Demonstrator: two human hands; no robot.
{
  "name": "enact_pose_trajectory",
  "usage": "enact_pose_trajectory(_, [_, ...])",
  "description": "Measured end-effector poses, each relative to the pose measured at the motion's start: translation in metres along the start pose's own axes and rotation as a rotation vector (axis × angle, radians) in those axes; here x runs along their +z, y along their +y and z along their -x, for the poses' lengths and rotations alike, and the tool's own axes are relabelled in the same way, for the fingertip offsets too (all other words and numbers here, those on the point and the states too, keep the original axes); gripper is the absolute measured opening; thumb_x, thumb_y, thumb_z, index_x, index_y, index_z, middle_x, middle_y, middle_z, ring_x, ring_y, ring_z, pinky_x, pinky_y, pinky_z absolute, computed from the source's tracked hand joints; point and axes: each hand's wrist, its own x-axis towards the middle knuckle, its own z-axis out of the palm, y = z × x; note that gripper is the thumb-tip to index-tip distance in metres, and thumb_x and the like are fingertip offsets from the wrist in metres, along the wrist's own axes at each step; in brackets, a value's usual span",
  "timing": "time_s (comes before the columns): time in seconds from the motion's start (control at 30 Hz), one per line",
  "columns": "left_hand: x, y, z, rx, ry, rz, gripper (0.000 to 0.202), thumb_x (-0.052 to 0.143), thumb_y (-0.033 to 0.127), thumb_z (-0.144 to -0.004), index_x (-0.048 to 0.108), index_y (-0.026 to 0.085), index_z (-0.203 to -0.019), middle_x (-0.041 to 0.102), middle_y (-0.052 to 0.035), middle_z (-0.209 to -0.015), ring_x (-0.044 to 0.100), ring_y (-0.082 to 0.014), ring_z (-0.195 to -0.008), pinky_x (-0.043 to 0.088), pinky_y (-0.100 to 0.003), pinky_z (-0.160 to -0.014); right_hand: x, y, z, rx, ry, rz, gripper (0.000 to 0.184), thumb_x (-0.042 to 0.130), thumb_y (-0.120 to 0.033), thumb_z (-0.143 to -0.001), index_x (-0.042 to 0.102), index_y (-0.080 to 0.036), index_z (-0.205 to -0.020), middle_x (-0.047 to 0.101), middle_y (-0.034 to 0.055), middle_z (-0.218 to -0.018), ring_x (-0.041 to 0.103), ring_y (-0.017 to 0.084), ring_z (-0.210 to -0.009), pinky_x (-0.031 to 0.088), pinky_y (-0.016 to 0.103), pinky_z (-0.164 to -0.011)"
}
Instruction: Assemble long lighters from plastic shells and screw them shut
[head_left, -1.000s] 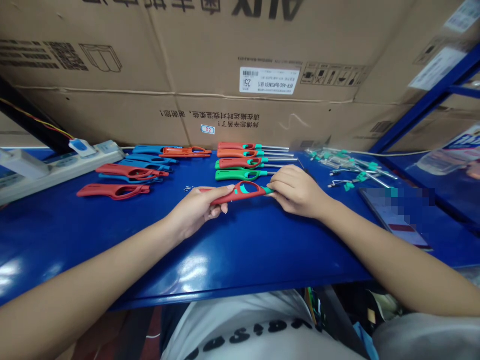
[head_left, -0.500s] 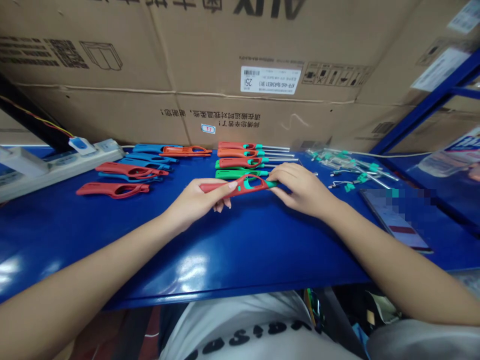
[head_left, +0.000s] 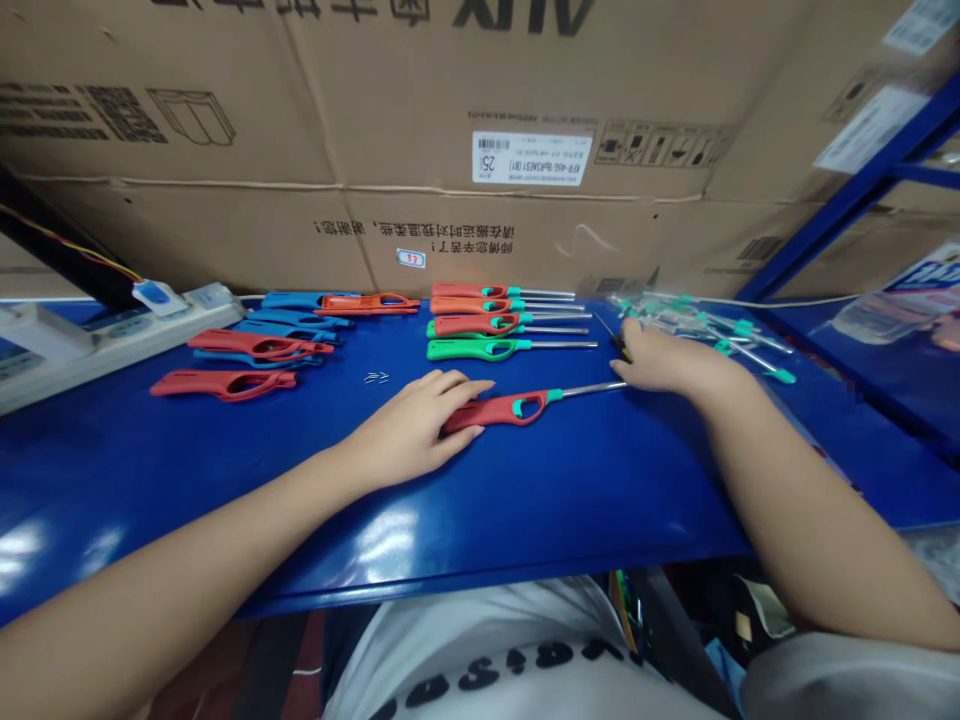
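A red gas lighter [head_left: 499, 409] with a turquoise trigger and a metal rod lies on the blue table. My left hand [head_left: 416, 425] is closed round its handle end. At the right, my right hand [head_left: 664, 357] is closed on a screwdriver [head_left: 619, 344], whose dark handle and thin shaft stick out past the fingers. The tip of the lighter's rod reaches close to this hand. Small screws [head_left: 376, 378] lie beyond my left hand. Behind the held lighter, several assembled lighters [head_left: 471, 349] in green, red and orange lie in a row.
Several red, blue and orange handle shells [head_left: 223, 383] lie at the left, near a white power strip [head_left: 112, 340]. Metal rods with turquoise parts [head_left: 739, 345] are heaped at the right. A large cardboard box [head_left: 405, 215] stands along the back. A blue post [head_left: 832, 220] rises at the right.
The red lighter has come down onto the table and nearer to me, its rod now showing. My right hand has left it, moved right and taken hold of the screwdriver.
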Motion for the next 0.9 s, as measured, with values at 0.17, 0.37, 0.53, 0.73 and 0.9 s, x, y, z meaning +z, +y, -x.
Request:
enact_pose_trajectory(0.17, [-0.006,0.006,0.005,-0.155,0.007,-0.143,0.041,0.059,0.034,-0.095,0.060,0.017,-0.133,0.064,-0.0125,-0.120,0.062,-0.0307,-0.110,0.053,-0.045,-0.094,-0.010,0.007,-0.004,0.042,0.025,-0.020,0.031,0.062,-0.016,-0.081,0.056,-0.012,-0.110,0.070,0.0214,-0.090,0.070,0.031,-0.078,0.049,0.038,-0.065])
enact_pose_trajectory(0.37, [-0.007,0.018,0.011,-0.101,-0.032,-0.065,0.033,0.054,0.020,-0.095,0.063,0.014,-0.127,0.064,-0.0121,-0.114,0.063,-0.0265,-0.107,0.054,-0.039,-0.095,-0.019,-0.043,0.020,-0.236,0.842,-0.262,0.033,0.050,-0.028,-0.095,0.057,-0.010,-0.123,0.069,0.0218,-0.114,0.069,0.034,-0.104,0.054,0.048,-0.087])
enact_pose_trajectory(0.53, [-0.007,0.033,0.014,-0.068,-0.043,-0.127,0.028,0.053,0.019,-0.096,0.067,0.015,-0.120,0.066,-0.0104,-0.106,0.065,-0.0265,-0.098,0.056,-0.039,-0.084,0.016,-0.116,0.041,-0.750,0.745,-0.631,0.022,0.057,-0.033,-0.097,0.061,-0.020,-0.114,0.072,0.0104,-0.107,0.068,0.020,-0.080,0.057,0.035,-0.072])
enact_pose_trajectory(0.73, [-0.004,0.035,0.015,-0.022,-0.039,-0.087,0.023,0.059,0.023,-0.094,0.072,0.015,-0.113,0.069,-0.0110,-0.109,0.067,-0.0287,-0.101,0.057,-0.041,-0.085,0.032,-0.157,0.034,-0.792,0.486,-0.973,0.021,0.057,-0.034,-0.097,0.059,-0.022,-0.113,0.071,0.0064,-0.104,0.065,0.017,-0.076,0.055,0.032,-0.068])
enact_pose_trajectory(0.9, [0.001,0.030,0.016,-0.001,0.014,-0.051,0.025,0.060,0.025,-0.095,0.071,0.015,-0.115,0.069,-0.0131,-0.113,0.067,-0.0312,-0.105,0.058,-0.045,-0.087,0.033,-0.161,0.030,-0.808,0.487,-0.890,0.021,0.057,-0.036,-0.096,0.059,-0.024,-0.114,0.070,0.0078,-0.111,0.067,0.021,-0.086,0.055,0.036,-0.073])
